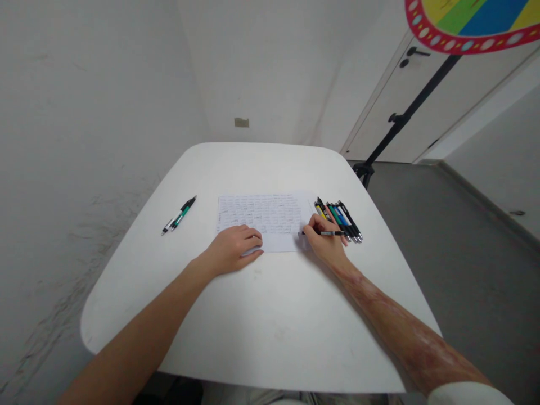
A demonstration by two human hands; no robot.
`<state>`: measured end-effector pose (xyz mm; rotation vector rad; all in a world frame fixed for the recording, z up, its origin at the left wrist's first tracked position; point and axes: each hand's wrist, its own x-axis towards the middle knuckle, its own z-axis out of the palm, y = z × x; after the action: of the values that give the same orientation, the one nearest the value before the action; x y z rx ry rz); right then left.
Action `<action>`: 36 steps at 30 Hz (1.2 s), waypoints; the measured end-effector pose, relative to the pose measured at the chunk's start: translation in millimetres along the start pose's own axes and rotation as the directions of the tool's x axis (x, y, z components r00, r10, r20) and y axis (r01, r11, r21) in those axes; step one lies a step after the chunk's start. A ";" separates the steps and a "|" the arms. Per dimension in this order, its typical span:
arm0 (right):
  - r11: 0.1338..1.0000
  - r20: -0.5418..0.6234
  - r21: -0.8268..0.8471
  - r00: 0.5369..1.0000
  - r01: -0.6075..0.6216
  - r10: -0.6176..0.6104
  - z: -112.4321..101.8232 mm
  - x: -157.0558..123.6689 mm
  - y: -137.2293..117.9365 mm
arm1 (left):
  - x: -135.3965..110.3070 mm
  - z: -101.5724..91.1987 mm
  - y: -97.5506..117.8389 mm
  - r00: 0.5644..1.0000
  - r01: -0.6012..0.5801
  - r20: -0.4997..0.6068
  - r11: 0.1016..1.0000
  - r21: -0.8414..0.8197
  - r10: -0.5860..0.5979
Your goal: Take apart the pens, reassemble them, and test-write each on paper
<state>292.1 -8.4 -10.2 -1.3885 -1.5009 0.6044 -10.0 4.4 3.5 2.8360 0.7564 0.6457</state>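
A sheet of paper (270,216) covered with handwritten lines lies in the middle of the white table (261,315). My left hand (234,247) rests on the sheet's near left corner, fingers curled and pressing it down. My right hand (327,239) is closed on a black pen (327,233), whose tip touches the paper's near right part. Just right of that hand lies a row of several pens (341,219), side by side.
Two pens (180,214), one green and one black, lie apart on the table's left side. A black stand (400,121) with a colourful wheel (476,25) rises behind the table at the right. White walls close in at left and back; a door (405,90) is beyond.
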 end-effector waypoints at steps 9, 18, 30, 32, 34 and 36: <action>1.000 -0.016 -0.009 1.000 0.000 0.000 0.6 0.3 1.7 | 2.3 -1.9 2.2 1.000 0.003 -0.001 1.000 -0.003 -0.003; 1.000 -0.031 -0.014 0.999 0.011 -0.011 0.4 -0.9 0.9 | 0.9 -0.3 0.4 1.000 0.006 0.000 1.000 -0.012 -0.006; 0.996 -0.007 0.093 1.000 -0.015 0.015 0.3 0.5 8.0 | 0.7 -1.2 1.6 1.000 0.009 0.004 1.000 -0.016 -0.009; 0.991 -0.035 0.130 0.999 -0.019 0.023 0.9 1.2 7.7 | 1.0 -1.0 1.5 1.000 0.010 0.008 1.000 -0.016 -0.010; 0.989 -0.048 0.142 0.998 -0.031 0.038 0.9 2.0 4.6 | 1.3 -0.9 1.4 1.000 0.012 0.011 1.000 -0.012 -0.011; 0.991 -0.035 0.123 0.998 -0.055 0.060 -0.4 2.8 -0.4 | 1.6 -1.1 1.5 1.000 0.010 0.005 1.000 -0.010 -0.010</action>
<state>292.5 -6.0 -8.8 -1.3454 -1.3738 0.6901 -8.6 3.9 5.4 2.8220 0.7637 0.6391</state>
